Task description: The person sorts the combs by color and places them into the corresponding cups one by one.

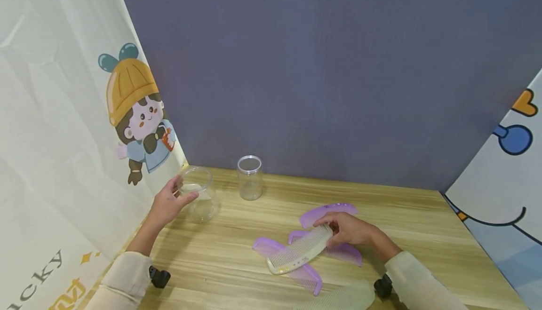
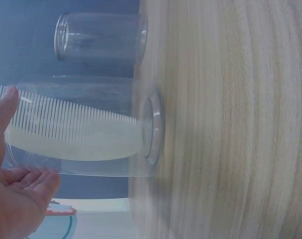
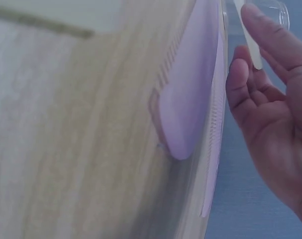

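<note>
My left hand (image 1: 169, 202) grips a clear plastic jar (image 1: 206, 211) near its rim at the back left, thumb and fingers on either side. Inside that jar stands a pale comb (image 2: 76, 144), its teeth plain through the wall in the left wrist view. Toward the middle, my right hand (image 1: 349, 230) pinches one end of a cream comb (image 1: 302, 250), which slants down to the left over the purple combs. In the right wrist view the cream comb (image 3: 252, 47) appears edge-on between thumb and fingers. Purple combs (image 1: 308, 277) lie beneath and around it.
Another clear jar (image 1: 251, 185) with a silvery rim stands at the back, right of the held one. A purple comb (image 1: 311, 215) lies behind my right hand. A pale comb (image 1: 345, 298) lies at the front edge of view. A grey-blue wall (image 1: 322, 89) closes off the back.
</note>
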`<state>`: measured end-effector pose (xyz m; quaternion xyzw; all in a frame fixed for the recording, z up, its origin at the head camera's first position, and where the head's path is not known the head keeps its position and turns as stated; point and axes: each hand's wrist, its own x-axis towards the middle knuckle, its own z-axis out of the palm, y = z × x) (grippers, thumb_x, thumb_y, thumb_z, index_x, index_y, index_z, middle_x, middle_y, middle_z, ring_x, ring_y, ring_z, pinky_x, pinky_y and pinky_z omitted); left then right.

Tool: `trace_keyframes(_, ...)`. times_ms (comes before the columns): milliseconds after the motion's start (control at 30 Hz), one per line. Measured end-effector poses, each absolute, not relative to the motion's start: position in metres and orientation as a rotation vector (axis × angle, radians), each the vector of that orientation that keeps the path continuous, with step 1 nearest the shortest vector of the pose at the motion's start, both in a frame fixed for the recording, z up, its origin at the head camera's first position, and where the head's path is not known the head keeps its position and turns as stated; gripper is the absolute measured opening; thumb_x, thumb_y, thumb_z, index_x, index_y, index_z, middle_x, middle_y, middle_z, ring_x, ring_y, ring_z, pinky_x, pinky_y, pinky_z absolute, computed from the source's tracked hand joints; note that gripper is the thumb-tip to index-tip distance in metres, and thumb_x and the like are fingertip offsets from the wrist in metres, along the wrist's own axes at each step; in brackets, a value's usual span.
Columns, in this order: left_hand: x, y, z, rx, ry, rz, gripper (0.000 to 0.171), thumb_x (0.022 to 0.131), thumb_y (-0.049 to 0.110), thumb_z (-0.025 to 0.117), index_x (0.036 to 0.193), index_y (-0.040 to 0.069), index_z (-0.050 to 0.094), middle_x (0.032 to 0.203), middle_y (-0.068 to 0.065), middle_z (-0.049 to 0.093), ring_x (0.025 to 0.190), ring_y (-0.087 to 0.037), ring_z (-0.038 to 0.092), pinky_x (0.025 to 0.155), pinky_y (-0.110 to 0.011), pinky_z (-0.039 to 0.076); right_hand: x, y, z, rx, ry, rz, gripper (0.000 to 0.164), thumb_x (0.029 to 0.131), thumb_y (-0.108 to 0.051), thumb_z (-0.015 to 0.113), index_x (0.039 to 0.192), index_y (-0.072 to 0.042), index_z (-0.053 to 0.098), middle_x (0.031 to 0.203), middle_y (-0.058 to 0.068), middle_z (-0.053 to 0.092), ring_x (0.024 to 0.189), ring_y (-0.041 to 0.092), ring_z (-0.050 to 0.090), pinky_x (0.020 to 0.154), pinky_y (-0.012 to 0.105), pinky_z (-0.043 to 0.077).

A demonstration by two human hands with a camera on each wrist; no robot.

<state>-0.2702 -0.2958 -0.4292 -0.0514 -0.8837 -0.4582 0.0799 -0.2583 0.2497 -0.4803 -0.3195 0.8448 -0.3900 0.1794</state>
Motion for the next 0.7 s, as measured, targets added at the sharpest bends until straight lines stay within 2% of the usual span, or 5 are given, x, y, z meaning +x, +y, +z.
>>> trace_keyframes(267, -0.269, -0.2957, -0.4287, -0.148, -2.648, -1.364, 0.098, 0.092, 0.038, 0.076, 0.158, -0.007, 0.021, 0.16, -0.034, 0.032, 0.148, -0.05, 0.034, 0.121, -0.055, 0.036, -0.2579, 0.2498, -0.4785, -0.919, 2.302, -1.186, 0.058, 0.082, -0.011, 0.085, 0.135, 0.0, 0.063, 0.126, 0.021, 0.065, 0.092, 0.008, 0.062, 0.076, 0.022, 0.056)
trace_keyframes(700, -0.2697, -0.2962, -0.4294, -0.153, -2.648, -1.362, 0.098, 0.092, 0.038, 0.076, 0.158, -0.007, 0.02, 0.16, -0.034, 0.031, 0.147, -0.05, 0.034, 0.121, -0.056, 0.036, -0.2583, 0.2496, -0.4804, -0.924, 2.218, -1.223, 0.059, 0.083, -0.006, 0.083, 0.137, 0.002, 0.06, 0.124, 0.019, 0.067, 0.094, 0.008, 0.065, 0.077, 0.023, 0.059)
